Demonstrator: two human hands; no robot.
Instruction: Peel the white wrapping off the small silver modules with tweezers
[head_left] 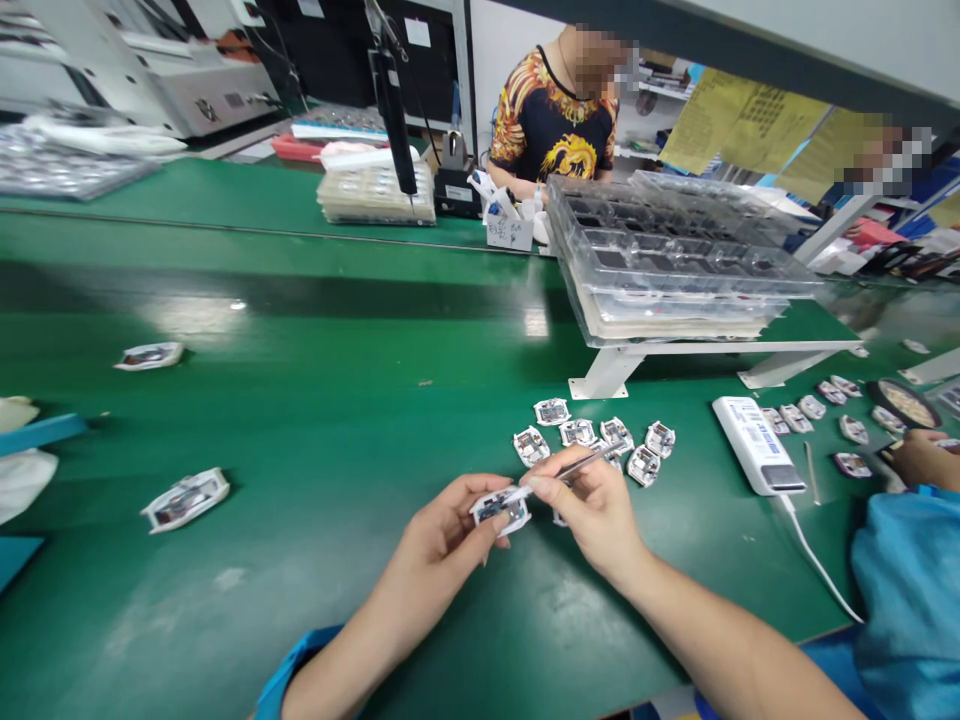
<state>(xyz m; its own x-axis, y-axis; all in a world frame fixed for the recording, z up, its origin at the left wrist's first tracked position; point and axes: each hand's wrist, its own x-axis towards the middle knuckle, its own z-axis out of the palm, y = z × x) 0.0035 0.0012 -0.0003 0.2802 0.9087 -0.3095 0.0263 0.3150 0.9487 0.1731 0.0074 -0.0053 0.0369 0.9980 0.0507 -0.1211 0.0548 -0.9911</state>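
My left hand [448,537] pinches a small white casing [491,508] with an exposed circuit board inside, keeping it above the green bench. Between the thumb and fingers of my right hand [592,515] is a slim metal tool, apparently tweezers [581,464]. Its front end meets the casing's upper right edge; the very tip is hard to make out. Just beyond my right hand lies a loose group of similar casings [577,432] with boards showing. One more casing is partly hidden under that hand.
Single casings [185,500] rest on the left of the bench [315,420]. A white box-shaped device [757,445] with a cable lies right. Stacked clear trays [675,260] stand on a low white shelf. An electric screwdriver [391,120] hangs behind. Co-workers sit opposite and at right.
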